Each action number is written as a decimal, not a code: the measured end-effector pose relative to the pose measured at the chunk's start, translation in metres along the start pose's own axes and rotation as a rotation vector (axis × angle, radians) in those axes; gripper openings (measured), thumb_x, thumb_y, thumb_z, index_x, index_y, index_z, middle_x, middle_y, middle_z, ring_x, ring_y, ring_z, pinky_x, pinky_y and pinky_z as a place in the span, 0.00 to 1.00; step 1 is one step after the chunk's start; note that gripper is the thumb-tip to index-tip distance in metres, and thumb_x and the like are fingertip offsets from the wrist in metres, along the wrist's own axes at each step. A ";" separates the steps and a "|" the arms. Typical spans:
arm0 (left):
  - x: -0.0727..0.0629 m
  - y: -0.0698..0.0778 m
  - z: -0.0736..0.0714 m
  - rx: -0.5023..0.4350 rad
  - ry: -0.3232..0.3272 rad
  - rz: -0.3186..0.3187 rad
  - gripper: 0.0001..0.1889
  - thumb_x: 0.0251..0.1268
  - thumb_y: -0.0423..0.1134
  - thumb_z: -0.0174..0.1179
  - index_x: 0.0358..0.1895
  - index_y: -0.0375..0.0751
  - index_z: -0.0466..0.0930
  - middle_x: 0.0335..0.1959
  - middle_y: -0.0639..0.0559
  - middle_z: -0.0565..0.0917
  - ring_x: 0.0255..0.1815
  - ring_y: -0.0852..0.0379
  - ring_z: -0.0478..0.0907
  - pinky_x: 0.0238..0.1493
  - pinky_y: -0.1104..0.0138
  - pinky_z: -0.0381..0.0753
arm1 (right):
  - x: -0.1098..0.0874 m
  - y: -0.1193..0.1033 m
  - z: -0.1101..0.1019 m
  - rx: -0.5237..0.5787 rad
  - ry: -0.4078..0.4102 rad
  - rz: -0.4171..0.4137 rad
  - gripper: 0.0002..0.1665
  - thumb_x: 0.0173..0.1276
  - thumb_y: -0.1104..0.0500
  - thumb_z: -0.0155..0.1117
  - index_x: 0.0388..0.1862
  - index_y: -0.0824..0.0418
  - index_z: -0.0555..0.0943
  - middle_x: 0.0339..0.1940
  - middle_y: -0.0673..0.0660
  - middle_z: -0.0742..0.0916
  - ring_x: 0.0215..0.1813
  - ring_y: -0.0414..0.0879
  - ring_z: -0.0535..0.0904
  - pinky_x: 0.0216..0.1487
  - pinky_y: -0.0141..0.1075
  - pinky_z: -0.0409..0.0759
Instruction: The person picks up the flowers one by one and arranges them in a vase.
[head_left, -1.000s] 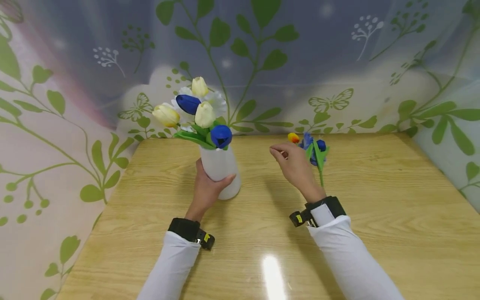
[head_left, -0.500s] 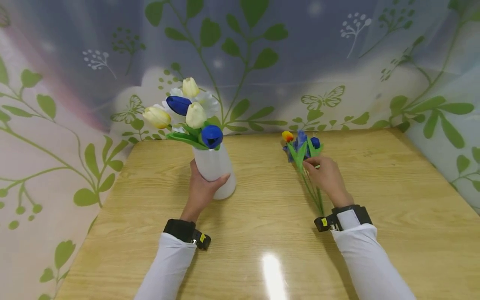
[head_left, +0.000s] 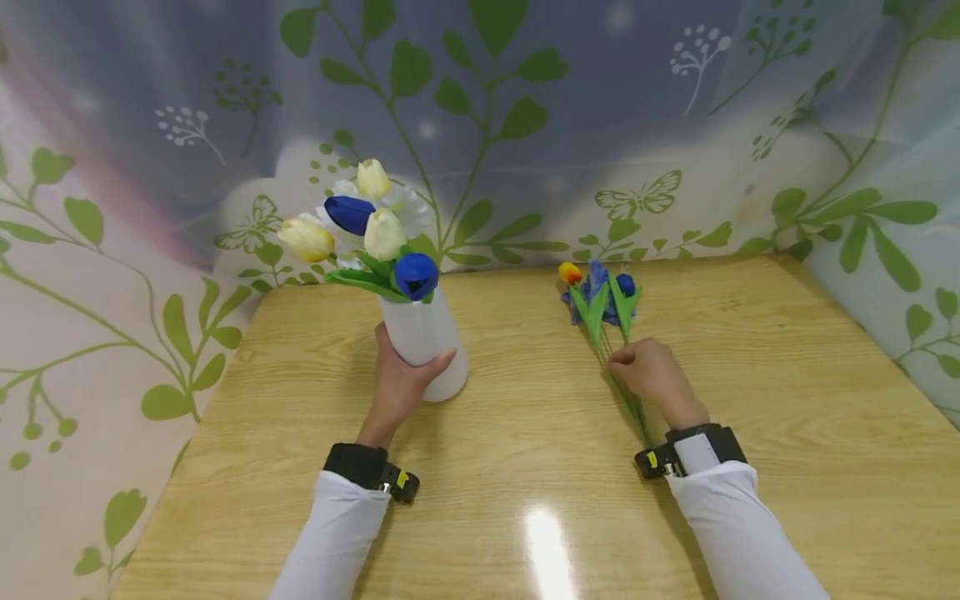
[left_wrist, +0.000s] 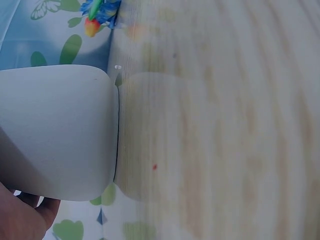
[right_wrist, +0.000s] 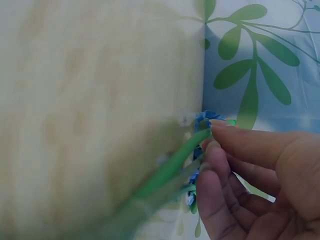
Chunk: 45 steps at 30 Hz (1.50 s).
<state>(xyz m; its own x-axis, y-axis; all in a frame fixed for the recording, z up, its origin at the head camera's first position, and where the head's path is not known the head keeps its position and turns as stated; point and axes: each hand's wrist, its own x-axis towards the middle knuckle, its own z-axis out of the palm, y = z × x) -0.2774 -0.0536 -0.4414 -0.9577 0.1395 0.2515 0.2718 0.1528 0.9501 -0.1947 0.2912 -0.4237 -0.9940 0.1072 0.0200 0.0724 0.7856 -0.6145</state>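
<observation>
My left hand point(head_left: 397, 387) grips a white vase point(head_left: 425, 337) round its side, thumb across the front. The vase stands on the table and holds artificial flowers: cream tulips point(head_left: 384, 235), blue tulips point(head_left: 416, 276) and white blooms behind. In the left wrist view its smooth lower wall point(left_wrist: 55, 130) fills the left side. On the right, my right hand point(head_left: 654, 379) pinches a green flower stem point(right_wrist: 167, 172) between thumb and fingers. That stem lies among several on the table, topped by an orange-yellow tulip point(head_left: 570, 273), ruffled blue blooms point(head_left: 592, 292) and a dark blue tulip point(head_left: 625, 284).
The wood-grain table point(head_left: 480, 467) reaches back to a leaf-patterned curtain point(head_left: 517, 200), which also hangs along both sides. A bright light reflection point(head_left: 549, 550) lies on the tabletop near the front. Each wrist wears a black strap with a small camera point(head_left: 401, 483).
My right hand has moved from the gap beside the flowers, right and toward me, down onto their stems, and now pinches one. The left hand stays on the vase. The head view has shifted slightly.
</observation>
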 end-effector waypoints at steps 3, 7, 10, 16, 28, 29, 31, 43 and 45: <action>0.000 0.000 -0.001 -0.001 0.005 0.008 0.50 0.47 0.47 0.75 0.69 0.46 0.49 0.57 0.43 0.69 0.56 0.47 0.69 0.54 0.50 0.69 | 0.000 -0.002 0.002 -0.017 -0.017 0.014 0.11 0.65 0.60 0.65 0.40 0.67 0.86 0.34 0.60 0.87 0.29 0.46 0.78 0.31 0.39 0.76; -0.001 0.001 -0.001 -0.002 0.004 -0.005 0.50 0.47 0.48 0.75 0.69 0.46 0.49 0.56 0.44 0.70 0.55 0.47 0.70 0.54 0.50 0.70 | -0.001 -0.004 0.005 -0.056 -0.021 0.024 0.11 0.65 0.59 0.66 0.37 0.68 0.87 0.31 0.60 0.86 0.28 0.47 0.76 0.28 0.38 0.73; -0.001 0.002 -0.001 -0.007 -0.004 -0.026 0.50 0.47 0.46 0.75 0.69 0.46 0.49 0.56 0.43 0.69 0.55 0.47 0.70 0.54 0.51 0.70 | -0.001 -0.004 0.006 -0.070 -0.026 0.029 0.10 0.65 0.59 0.66 0.34 0.67 0.87 0.26 0.56 0.85 0.24 0.45 0.73 0.24 0.36 0.70; -0.006 0.019 -0.002 -0.010 -0.028 -0.037 0.49 0.51 0.38 0.73 0.70 0.41 0.46 0.59 0.38 0.68 0.57 0.44 0.68 0.56 0.51 0.69 | -0.001 -0.003 0.006 -0.044 -0.007 0.045 0.11 0.65 0.59 0.64 0.34 0.66 0.87 0.20 0.51 0.80 0.21 0.44 0.69 0.22 0.35 0.65; -0.007 0.023 -0.002 0.009 -0.032 -0.049 0.49 0.52 0.39 0.72 0.71 0.41 0.46 0.59 0.39 0.67 0.58 0.44 0.68 0.57 0.50 0.68 | -0.008 -0.012 -0.011 0.173 0.110 0.025 0.19 0.72 0.54 0.58 0.48 0.68 0.83 0.31 0.60 0.86 0.30 0.51 0.82 0.26 0.36 0.73; -0.005 0.018 -0.002 0.004 -0.030 -0.047 0.49 0.51 0.39 0.73 0.71 0.42 0.46 0.59 0.39 0.68 0.58 0.44 0.68 0.57 0.50 0.68 | -0.008 -0.017 -0.014 0.196 0.133 0.015 0.19 0.72 0.53 0.58 0.49 0.68 0.83 0.34 0.62 0.87 0.32 0.54 0.83 0.27 0.36 0.76; -0.002 0.008 -0.002 -0.006 -0.027 -0.043 0.50 0.50 0.41 0.74 0.71 0.45 0.46 0.59 0.41 0.68 0.58 0.45 0.68 0.56 0.50 0.68 | -0.008 -0.025 -0.019 0.240 0.183 -0.011 0.20 0.72 0.53 0.58 0.50 0.68 0.82 0.40 0.64 0.86 0.36 0.55 0.84 0.31 0.35 0.79; 0.000 -0.002 -0.002 0.000 -0.001 -0.004 0.51 0.46 0.47 0.75 0.69 0.47 0.48 0.57 0.43 0.70 0.55 0.46 0.70 0.54 0.49 0.70 | 0.011 -0.064 -0.040 0.499 0.421 -0.118 0.22 0.68 0.51 0.64 0.51 0.67 0.83 0.42 0.63 0.86 0.29 0.35 0.82 0.35 0.26 0.79; 0.000 -0.001 -0.002 0.000 -0.002 -0.004 0.51 0.46 0.46 0.76 0.69 0.46 0.49 0.56 0.43 0.70 0.55 0.46 0.70 0.54 0.49 0.70 | 0.015 -0.070 -0.041 0.540 0.472 -0.163 0.19 0.67 0.53 0.64 0.49 0.67 0.83 0.41 0.63 0.86 0.30 0.36 0.82 0.36 0.28 0.80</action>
<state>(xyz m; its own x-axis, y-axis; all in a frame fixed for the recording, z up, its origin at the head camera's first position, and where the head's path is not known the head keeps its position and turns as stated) -0.2776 -0.0553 -0.4416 -0.9586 0.1413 0.2471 0.2678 0.1534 0.9512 -0.2112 0.2628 -0.3479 -0.8389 0.3616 0.4069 -0.2444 0.4177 -0.8751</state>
